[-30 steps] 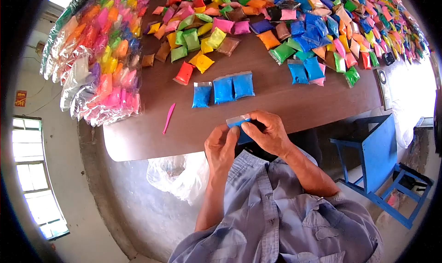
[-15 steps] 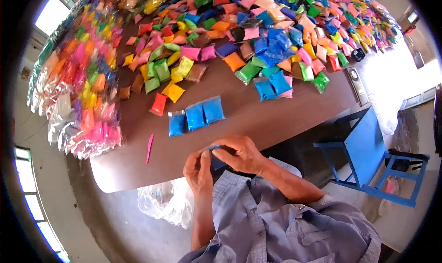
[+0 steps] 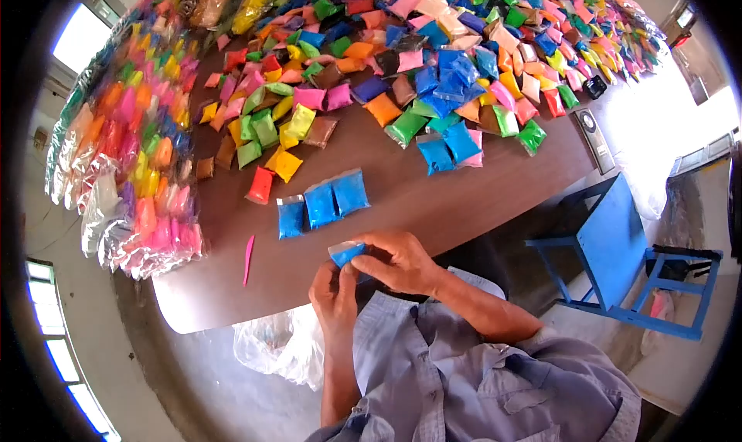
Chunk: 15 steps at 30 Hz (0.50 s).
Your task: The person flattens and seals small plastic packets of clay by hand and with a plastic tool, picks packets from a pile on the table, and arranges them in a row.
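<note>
A small clear packet with blue filling (image 3: 346,254) is pinched between my two hands at the table's near edge, its clear end sticking up above the fingers. My left hand (image 3: 334,293) grips it from below with thumb and fingers. From the other side, my right hand (image 3: 398,264) closes on it, with a bit of blue also showing under the palm. Just beyond my hands, three similar blue packets (image 3: 320,204) lie in a row on the brown table (image 3: 386,198). To the left is a thin pink plastic tool (image 3: 249,260).
Loose colored packets (image 3: 363,51) are heaped across the back. Bagged packets (image 3: 143,156) hang over the left side. A blue chair (image 3: 610,241) stands at the right, near a metal-looking bar (image 3: 593,140) on the table edge. A clear plastic bag (image 3: 282,341) lies below the table.
The held packet has come up into view above my fingertips; before, it was mostly hidden between the hands. The view has shifted slightly. The packets on the table stay in place.
</note>
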Tool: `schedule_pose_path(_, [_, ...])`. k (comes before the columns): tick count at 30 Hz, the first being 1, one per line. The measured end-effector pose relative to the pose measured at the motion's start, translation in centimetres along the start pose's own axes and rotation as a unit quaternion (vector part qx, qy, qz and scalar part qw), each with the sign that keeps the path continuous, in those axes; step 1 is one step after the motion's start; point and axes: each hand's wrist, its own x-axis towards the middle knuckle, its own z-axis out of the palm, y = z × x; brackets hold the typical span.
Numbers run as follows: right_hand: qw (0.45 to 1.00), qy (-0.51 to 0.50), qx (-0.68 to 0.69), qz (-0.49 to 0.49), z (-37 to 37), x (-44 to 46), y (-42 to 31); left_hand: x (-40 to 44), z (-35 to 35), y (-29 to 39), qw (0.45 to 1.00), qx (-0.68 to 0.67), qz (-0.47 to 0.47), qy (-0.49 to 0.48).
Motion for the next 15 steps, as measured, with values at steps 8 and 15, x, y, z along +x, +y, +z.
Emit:
schedule_pose_path(8, [0.995,0.021,0.062,0.081,0.0,0.2,0.2,0.1,-0.3,0.0,0.998,-0.02,-0.062,-0.026])
schedule_pose_path(15, [0.988,-0.021,0.116,0.102,-0.4,0.1,0.5,0.4,-0.3,-0.4,0.998,-0.011,-0.053,-0.013])
